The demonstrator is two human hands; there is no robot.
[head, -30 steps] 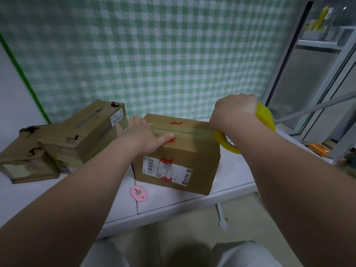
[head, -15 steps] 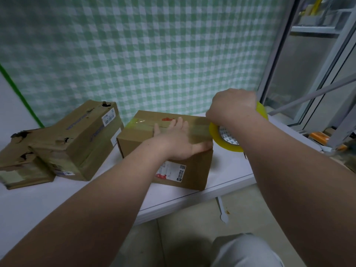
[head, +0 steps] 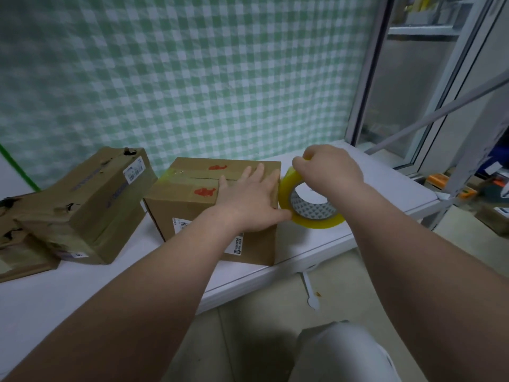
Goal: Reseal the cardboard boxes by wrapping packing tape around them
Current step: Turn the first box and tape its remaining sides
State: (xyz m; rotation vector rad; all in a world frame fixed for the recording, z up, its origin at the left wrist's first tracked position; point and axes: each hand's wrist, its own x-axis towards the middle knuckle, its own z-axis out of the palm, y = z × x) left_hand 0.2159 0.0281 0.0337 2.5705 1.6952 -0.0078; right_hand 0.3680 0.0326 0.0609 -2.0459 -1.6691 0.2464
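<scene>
Middle cardboard box (head: 192,216) is sat near the front edge of the white worktop (head: 371,205) and is pinned by the left hand (head: 248,199), fingers straight and flat on the lid's right end. This is presumably so the tape strip (head: 176,175) along the flap seam gets pressed down and sliding is prevented. Packing tape roll (head: 319,223) is gripped at its top rim by the curled fingers of the right hand (head: 327,169), just beside the box's right edge, likely so tape can be pulled taut down that side. Red stamps on the lid and barcode labels on this box and the battered box (head: 91,205) at left are seen; no text can be read.
</scene>
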